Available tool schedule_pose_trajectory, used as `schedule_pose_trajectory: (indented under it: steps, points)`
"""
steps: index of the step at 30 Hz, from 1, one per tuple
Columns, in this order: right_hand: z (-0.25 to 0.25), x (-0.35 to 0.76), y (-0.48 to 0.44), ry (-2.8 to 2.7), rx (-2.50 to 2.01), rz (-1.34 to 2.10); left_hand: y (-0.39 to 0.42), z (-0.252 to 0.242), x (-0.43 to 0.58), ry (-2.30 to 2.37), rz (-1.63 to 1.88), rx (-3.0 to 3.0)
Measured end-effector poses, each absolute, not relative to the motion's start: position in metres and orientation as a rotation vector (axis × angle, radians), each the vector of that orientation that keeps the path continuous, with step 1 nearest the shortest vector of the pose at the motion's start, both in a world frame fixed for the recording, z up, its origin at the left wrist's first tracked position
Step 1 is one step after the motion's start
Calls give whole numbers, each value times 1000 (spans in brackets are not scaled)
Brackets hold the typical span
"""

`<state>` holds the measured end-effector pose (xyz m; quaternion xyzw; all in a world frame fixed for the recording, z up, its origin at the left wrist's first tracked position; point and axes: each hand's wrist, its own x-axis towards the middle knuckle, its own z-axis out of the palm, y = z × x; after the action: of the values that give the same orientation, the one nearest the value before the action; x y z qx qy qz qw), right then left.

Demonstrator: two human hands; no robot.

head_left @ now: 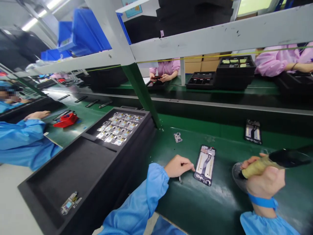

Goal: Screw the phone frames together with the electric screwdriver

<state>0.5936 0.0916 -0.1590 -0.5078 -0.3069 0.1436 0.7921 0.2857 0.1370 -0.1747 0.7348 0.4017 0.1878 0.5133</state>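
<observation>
An opened phone [204,164] lies on the green bench mat, its inner parts facing up. At its left edge is my left hand [179,166], fingers curled and one fingertip at the phone's side. A small metal tip [180,179] pokes out beneath this hand; the rest is hidden. My right hand [265,181], with a blue wristband, grips an electric screwdriver [256,167] with a yellow-wrapped body and a black rear end. Its black front end is over a round, shallow dish [236,178], whose contents I cannot make out. A small circuit board [178,137] lies beyond my left hand.
Another opened phone [253,132] lies at the back right. Left of me, a black tray [80,163] holds several circuit boards. A green post [143,89] rises behind it. Co-workers sit across the bench and at the left, near a red holder [66,120].
</observation>
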Motion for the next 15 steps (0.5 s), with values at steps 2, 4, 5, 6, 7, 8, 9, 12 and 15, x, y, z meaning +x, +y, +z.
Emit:
schedule_pose_trajectory:
  steps: [2,4,5,6,7,8,9,12,15]
  points:
    - [-157,593,91,-661,-1107,312,129,-174,278,881,430,1792]
    - [-156,592,91,-657,-1114,307,125,-173,271,834,456,1839]
    - [-156,592,91,-652,-1115,304,124,-174,267,834,478,1869]
    - [-155,592,91,-648,-1116,299,124,-174,263,849,498,1897]
    - [-155,591,91,-646,-1119,295,125,-174,257,878,516,1919]
    - [-154,591,91,-645,-1124,291,126,-173,251,929,539,1934]
    - [-154,591,91,-648,-1130,292,125,-172,245,1003,572,1941]
    - [-154,593,91,-644,-1130,291,110,-164,226,1357,709,1913]
    - [-157,598,90,-596,-1136,370,71,-159,222,1708,730,1935]
